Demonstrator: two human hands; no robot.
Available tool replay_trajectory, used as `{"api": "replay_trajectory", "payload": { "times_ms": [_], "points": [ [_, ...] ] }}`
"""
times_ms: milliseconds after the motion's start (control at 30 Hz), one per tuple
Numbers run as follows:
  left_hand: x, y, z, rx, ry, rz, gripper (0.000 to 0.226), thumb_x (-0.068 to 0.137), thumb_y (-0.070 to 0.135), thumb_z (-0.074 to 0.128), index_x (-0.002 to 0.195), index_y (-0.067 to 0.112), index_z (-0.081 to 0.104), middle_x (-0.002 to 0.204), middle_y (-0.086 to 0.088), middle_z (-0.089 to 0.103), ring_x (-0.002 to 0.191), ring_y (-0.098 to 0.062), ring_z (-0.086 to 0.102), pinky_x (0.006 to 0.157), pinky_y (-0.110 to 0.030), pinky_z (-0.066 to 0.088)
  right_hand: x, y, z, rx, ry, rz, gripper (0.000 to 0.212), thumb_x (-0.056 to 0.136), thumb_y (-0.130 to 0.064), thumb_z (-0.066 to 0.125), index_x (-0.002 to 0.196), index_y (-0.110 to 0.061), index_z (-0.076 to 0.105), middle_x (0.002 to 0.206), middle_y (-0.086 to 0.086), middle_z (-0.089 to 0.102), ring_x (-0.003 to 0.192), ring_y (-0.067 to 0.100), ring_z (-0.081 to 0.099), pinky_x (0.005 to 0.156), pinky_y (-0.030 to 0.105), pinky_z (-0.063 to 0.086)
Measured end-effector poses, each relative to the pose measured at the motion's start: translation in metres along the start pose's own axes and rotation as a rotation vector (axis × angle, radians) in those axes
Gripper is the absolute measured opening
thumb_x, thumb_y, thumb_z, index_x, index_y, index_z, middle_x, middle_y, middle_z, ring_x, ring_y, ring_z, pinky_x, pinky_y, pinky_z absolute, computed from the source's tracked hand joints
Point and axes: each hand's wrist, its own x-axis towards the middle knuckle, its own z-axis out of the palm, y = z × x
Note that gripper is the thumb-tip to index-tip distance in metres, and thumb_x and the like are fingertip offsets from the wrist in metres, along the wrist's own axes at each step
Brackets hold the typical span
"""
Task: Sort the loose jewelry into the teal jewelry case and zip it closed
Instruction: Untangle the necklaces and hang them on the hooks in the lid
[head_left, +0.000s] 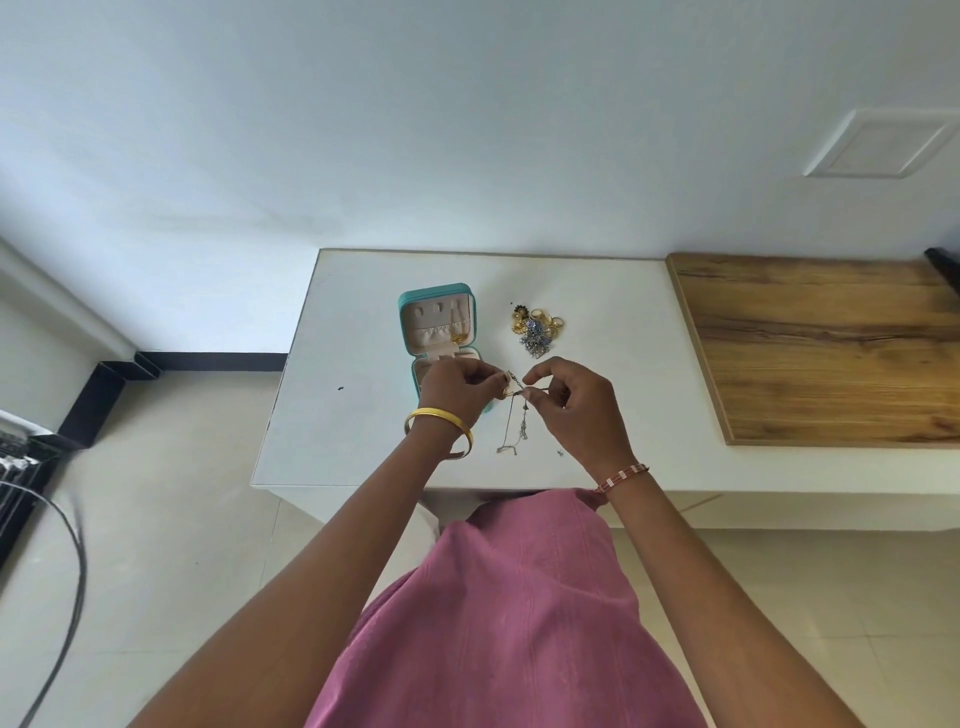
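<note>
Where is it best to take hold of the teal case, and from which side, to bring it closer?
Grip the teal case by its base's left wall, coming from the left. Its lid stands open behind, the left hand and right hand pinch a thin chain over its front right, and the jewelry pile lies to the right.

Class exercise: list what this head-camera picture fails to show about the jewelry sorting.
- Head view: left hand covers most of the teal jewelry case base.
- Clasp of the chain, pinched between both hands: too small.
- Right hand fingertips overlap it.
- Jewelry pile: pieces tangled, uncountable.
</note>
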Motion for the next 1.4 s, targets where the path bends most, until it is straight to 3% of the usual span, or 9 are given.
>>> {"api": "replay_trajectory", "payload": {
  "times_ms": [200,300,433,567,900,1067,1167,1267,1400],
  "points": [
    [0.000,0.004,-0.001,0.037,0.012,0.014,0.017,0.083,0.016,0.063,0.091,0.004,0.072,0.086,-0.012,0.071,0.070,-0.012,0.054,0.061,-0.017,0.040,-0.003,-0.006,0.001,-0.054,-0.018,-0.093,0.017,0.076,-0.019,0.073,0.093,-0.017,0.071,0.062,-0.023,0.040,0.050,0.002,0.040,0.051,0.008,0.026],
    [0.000,0.005,0.000,0.043,0.009,-0.001,0.017,0.083,0.016,0.064,0.091,0.004,0.072,0.087,-0.012,0.071,0.072,-0.013,0.055,0.069,-0.019,0.039,-0.003,-0.009,0.003,-0.135,0.007,-0.118,0.010,0.078,-0.019,0.071,0.087,-0.013,0.070,0.066,-0.010,0.043,0.050,0.003,0.034,0.054,0.019,0.029],
    [0.001,0.006,-0.001,0.035,0.005,-0.008,0.016,0.082,0.015,0.064,0.089,0.004,0.072,0.088,-0.013,0.072,0.068,-0.010,0.054,0.060,-0.014,0.037,-0.002,-0.010,0.003,-0.162,0.028,-0.127,0.006,0.079,-0.015,0.069,0.084,-0.010,0.070,0.062,-0.009,0.039,0.053,0.011,0.037,0.056,0.022,0.031],
    [0.003,0.007,-0.002,0.058,-0.009,-0.008,0.017,0.082,0.016,0.064,0.089,0.004,0.072,0.089,-0.011,0.072,0.061,-0.001,0.050,0.056,-0.011,0.036,-0.001,-0.009,0.003,-0.180,-0.001,-0.105,0.008,0.080,-0.015,0.069,0.085,-0.009,0.071,0.072,0.007,0.059,0.059,0.014,0.047,0.057,0.022,0.035],
    [0.004,0.005,-0.001,0.083,-0.032,-0.008,0.016,0.083,0.016,0.063,0.085,0.004,0.072,0.085,-0.009,0.071,0.061,-0.002,0.048,0.057,-0.013,0.036,-0.001,-0.005,0.004,-0.291,0.045,-0.111,0.007,0.082,-0.015,0.067,0.085,-0.011,0.070,0.082,0.009,0.063,0.071,0.022,0.058,0.059,0.022,0.034],
    [0.004,0.005,-0.004,0.072,-0.028,-0.007,0.016,0.084,0.016,0.062,0.088,0.003,0.071,0.077,-0.003,0.064,0.061,-0.002,0.049,0.057,-0.014,0.037,-0.001,0.002,0.007,-0.079,0.057,-0.017,0.002,0.080,-0.007,0.067,0.078,-0.008,0.066,0.081,0.009,0.061,0.069,0.020,0.055,0.062,0.028,0.044],
    [0.005,0.000,-0.008,0.049,-0.002,-0.031,0.019,0.086,0.016,0.060,0.093,0.002,0.069,0.079,-0.004,0.063,0.066,-0.013,0.052,0.070,-0.021,0.043,0.002,0.008,0.002,0.051,0.081,0.074,0.006,0.081,0.000,0.062,0.078,-0.005,0.062,0.079,0.009,0.064,0.069,0.018,0.056,0.065,0.026,0.044],
    [0.006,-0.002,-0.012,0.007,-0.008,-0.054,0.020,0.088,0.014,0.057,0.097,-0.001,0.067,0.081,-0.008,0.063,0.065,-0.016,0.056,0.078,-0.028,0.048,0.006,0.014,-0.005,0.224,0.036,0.213,0.014,0.084,0.003,0.056,0.077,-0.009,0.058,0.074,0.007,0.060,0.058,0.010,0.058,0.055,0.021,0.050],
    [0.006,0.003,-0.008,-0.032,-0.046,-0.046,0.021,0.089,0.012,0.055,0.099,-0.003,0.065,0.081,-0.008,0.062,0.058,-0.006,0.054,0.065,-0.018,0.048,0.010,0.012,-0.006,0.329,-0.089,0.289,0.016,0.085,0.003,0.054,0.078,-0.011,0.056,0.075,0.010,0.059,0.050,0.011,0.056,0.048,0.022,0.049]
  ]
}}
